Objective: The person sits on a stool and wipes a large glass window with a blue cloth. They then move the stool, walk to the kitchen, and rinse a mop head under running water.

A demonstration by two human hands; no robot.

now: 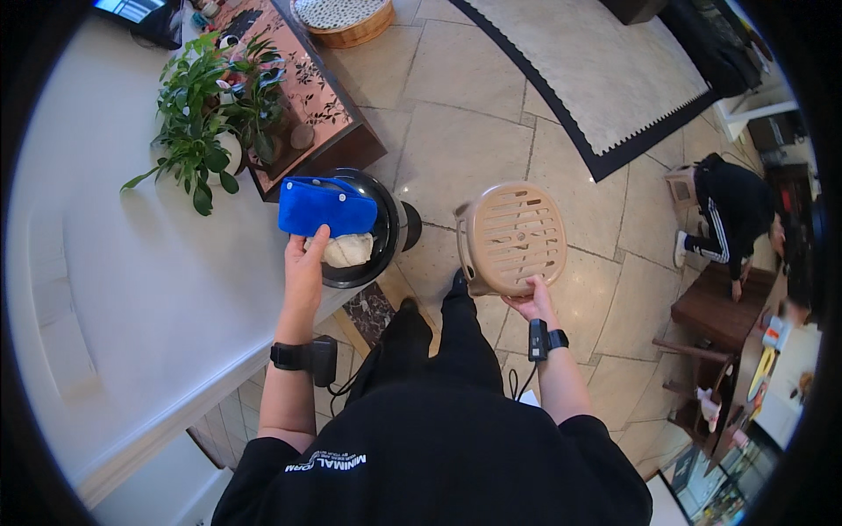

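Observation:
My left hand (308,260) grips a blue folded fabric piece (327,205) with white snap buttons, thumb on its near edge. Just below the blue fabric is a crumpled off-white cloth (348,250); I cannot tell whether it rests on the glossy black round bin (385,246) or is held too. The bin's top is partly hidden by the fabric. In my right hand (534,304) is a beige plastic stool (520,238) with a slotted seat, gripped at its near rim. Both wrists carry black strapped devices.
Leafy potted plants (214,125) stand by a pink-topped cabinet (322,108) left of centre. A wicker pet bed (348,23) and a dark-bordered rug (559,72) lie beyond. To the right, another person (733,204) bends over a brown wooden chair (723,306).

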